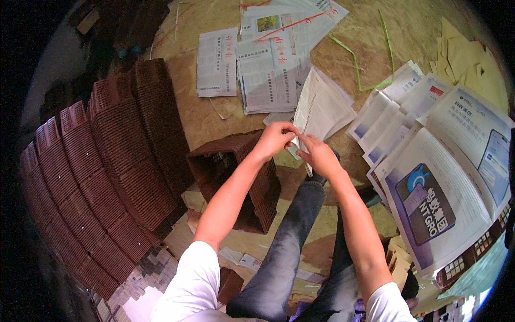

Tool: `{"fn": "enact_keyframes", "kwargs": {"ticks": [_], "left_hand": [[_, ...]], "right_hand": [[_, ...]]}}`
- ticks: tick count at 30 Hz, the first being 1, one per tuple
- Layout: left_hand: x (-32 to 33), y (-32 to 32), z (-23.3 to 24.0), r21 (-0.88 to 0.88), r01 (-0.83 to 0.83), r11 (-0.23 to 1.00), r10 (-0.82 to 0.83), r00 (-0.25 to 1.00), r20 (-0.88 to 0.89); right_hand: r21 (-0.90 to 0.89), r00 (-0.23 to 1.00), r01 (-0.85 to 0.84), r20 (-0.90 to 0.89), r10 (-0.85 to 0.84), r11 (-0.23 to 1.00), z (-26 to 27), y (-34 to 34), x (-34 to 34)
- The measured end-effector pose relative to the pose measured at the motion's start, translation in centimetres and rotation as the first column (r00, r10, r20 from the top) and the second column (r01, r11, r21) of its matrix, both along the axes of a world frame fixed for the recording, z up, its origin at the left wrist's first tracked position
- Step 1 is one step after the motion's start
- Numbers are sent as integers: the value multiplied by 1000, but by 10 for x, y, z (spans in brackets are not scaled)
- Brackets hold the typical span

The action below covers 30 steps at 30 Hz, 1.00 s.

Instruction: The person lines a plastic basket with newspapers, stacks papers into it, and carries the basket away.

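In the middle of the head view, a folded newspaper stands tilted with loose sheets fanned behind its right side. My left hand has its fingertips pinched at the lower left edge of the paper. Against the same lower edge lies my right hand, its thumb and fingers gripping the fold. The two hands nearly touch, and the fingers hide part of the paper's bottom. Beyond it, a stack of folded newspapers lies on the floor, with a single folded newspaper to its left.
An overturned brown plastic crate stands left of my legs. Tall stacks of brown crates fill the left. Large open newspapers are piled on the right. A green strap and yellowish paper pieces lie behind.
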State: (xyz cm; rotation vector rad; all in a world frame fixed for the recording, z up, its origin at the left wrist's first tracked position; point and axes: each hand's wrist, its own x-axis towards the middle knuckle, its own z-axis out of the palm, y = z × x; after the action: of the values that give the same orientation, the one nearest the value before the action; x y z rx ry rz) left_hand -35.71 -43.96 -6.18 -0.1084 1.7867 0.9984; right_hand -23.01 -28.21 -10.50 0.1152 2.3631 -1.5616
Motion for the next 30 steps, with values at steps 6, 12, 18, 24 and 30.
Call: {"fn": "enact_keyframes", "kwargs": {"ticks": [6,12,18,24,30], "left_hand": [[-6,3,-4,47,82,996,-83,996,15],[-11,9,-5,48,125,991,-125,992,0],[-16,10,-4,56,160,985,-161,987,12],[-22,14,-2,38,220,975,-221,975,9],[-26,18,2,10,245,970,-245,970,7]], "right_hand": [[24,996,-19,-87,21,1000,-9,25,7],[-46,994,-22,-111,17,999,-6,27,7],[-93,998,-45,-47,41,995,-8,36,5],[-98,992,-114,-70,107,989,-11,46,1],[-3,980,-163,-118,162,987,-27,49,4]]}}
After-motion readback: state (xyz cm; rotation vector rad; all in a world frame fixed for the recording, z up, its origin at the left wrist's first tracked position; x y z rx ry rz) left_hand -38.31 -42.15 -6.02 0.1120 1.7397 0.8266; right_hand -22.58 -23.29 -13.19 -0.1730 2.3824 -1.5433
